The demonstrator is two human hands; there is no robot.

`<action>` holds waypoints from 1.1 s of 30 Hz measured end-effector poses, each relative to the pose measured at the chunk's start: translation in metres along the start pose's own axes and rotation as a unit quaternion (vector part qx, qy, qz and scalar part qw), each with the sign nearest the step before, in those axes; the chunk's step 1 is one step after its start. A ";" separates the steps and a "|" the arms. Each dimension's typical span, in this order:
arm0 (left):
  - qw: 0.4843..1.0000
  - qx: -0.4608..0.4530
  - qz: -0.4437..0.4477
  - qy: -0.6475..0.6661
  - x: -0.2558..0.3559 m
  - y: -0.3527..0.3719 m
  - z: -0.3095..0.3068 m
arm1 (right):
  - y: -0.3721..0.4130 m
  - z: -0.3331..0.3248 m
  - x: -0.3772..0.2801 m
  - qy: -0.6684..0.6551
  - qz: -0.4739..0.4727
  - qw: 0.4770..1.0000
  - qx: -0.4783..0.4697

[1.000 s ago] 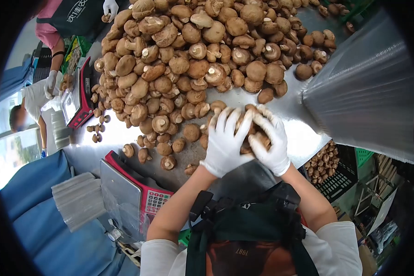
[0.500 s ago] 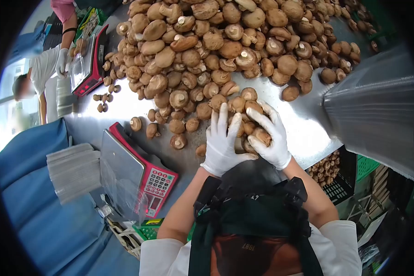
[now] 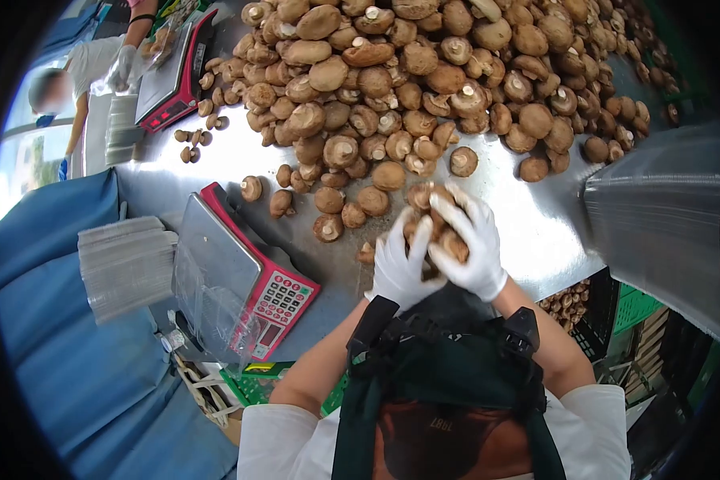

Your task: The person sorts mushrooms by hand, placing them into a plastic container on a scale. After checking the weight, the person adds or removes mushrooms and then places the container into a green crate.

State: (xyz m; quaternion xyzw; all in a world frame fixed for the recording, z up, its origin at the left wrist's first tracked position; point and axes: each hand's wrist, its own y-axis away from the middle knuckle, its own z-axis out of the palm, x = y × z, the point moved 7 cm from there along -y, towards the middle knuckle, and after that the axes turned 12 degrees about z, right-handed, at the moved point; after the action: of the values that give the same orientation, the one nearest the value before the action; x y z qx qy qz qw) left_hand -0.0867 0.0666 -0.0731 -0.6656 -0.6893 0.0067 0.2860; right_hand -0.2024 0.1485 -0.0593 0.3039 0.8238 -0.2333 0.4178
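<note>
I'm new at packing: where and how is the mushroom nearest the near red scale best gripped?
Probably by opposite edges of the cap, from above: this mushroom lies apart from the pile, leaving finger room around its rounded cap.

This looks like a produce packing room: mushrooms [image 3: 328,72] heap over a metal table [image 3: 540,208], with red scales [image 3: 284,300] along it, stacks of clear trays [image 3: 126,268], a green crate [image 3: 636,306] below the edge, and a gloved co-worker [image 3: 96,72] at a second scale [image 3: 176,80].
</note>
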 end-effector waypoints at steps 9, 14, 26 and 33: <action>0.995 -0.013 -0.094 -0.012 0.008 0.018 0.008 | 0.008 0.007 -0.001 0.042 0.037 0.998 -0.016; 0.996 -0.042 -0.051 0.053 -0.011 -0.009 -0.007 | -0.005 0.007 0.007 -0.066 0.113 0.991 0.006; 0.999 -0.008 -0.037 0.014 -0.004 0.018 -0.004 | 0.001 0.012 -0.010 0.050 0.018 0.998 -0.029; 0.982 -0.153 -0.101 0.036 -0.003 0.016 0.012 | 0.029 0.026 0.023 -0.019 -0.003 1.000 0.005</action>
State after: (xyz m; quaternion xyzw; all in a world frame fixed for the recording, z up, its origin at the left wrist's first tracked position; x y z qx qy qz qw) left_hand -0.0769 0.0700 -0.0907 -0.6283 -0.7353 -0.1514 0.2043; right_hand -0.1791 0.1592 -0.0961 0.2992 0.8152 -0.2446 0.4314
